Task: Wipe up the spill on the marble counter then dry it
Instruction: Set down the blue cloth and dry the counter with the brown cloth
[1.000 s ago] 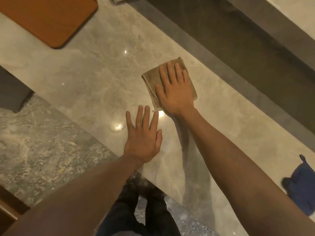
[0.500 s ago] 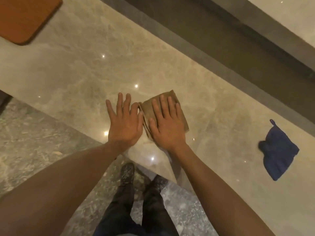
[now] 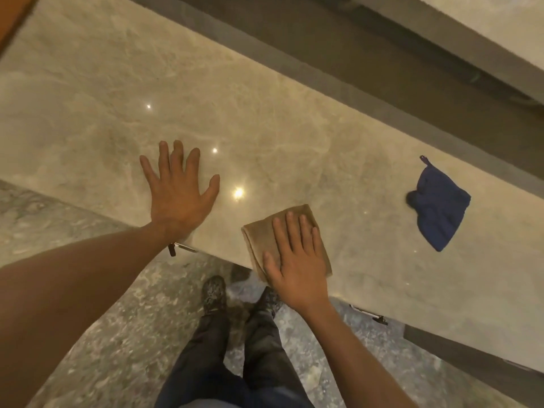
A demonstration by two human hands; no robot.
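Tan cloth (image 3: 260, 231): folded nearly square and flat on the table (image 3: 88, 98), at the near edge, its near corner reaching that edge.
Long side of the cloth: about 11 to 5 o'clock, as far as I can judge.
Right hand (image 3: 297, 260): lies flat on the cloth with straight fingers, pressing it down and grasping nothing.
Left hand (image 3: 179, 195): spread flat on the bare table at 10 o'clock from the cloth, well apart from it, holding nothing.
Spill: I cannot tell it from the light reflections on the marble.
Blue cloth (image 3: 438, 204): crumpled, at 2 o'clock from the right hand and near the far edge.
Coming move, my judgement: drying needs the blue cloth, and the right hand is much nearer to it.
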